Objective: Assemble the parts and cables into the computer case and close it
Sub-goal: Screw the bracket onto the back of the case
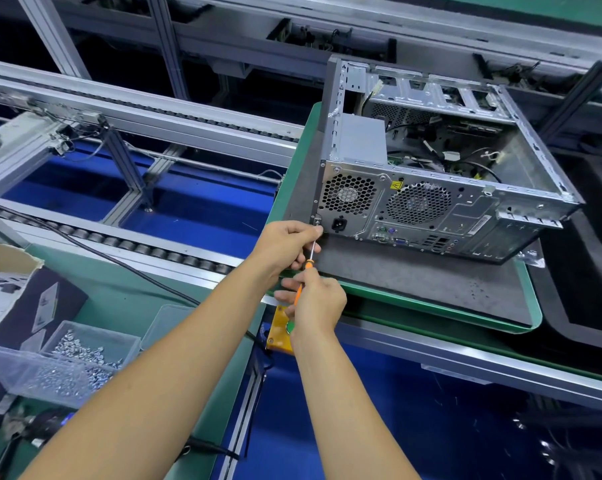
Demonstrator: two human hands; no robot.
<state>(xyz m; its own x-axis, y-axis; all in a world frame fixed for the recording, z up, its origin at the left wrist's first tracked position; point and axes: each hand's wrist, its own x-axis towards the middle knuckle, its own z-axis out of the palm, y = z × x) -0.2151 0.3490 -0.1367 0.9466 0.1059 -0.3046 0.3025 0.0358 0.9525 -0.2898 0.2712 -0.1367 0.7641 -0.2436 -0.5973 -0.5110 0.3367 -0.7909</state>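
The right hand (pixel 318 303) grips an orange-handled screwdriver (pixel 304 271); the left hand (pixel 289 242) pinches its shaft at the rear corner of the open computer case (pixel 431 161) lying on a grey mat (pixel 431 285). A clear bin (pixel 60 362) holds silver screws (pixel 81 355).

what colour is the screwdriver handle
Orange, with a black band near the shaft; the screwdriver handle shows best in the head view.

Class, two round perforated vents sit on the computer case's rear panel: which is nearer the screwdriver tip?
The left honeycomb vent, above the black power socket; the larger fan grille sits further right.
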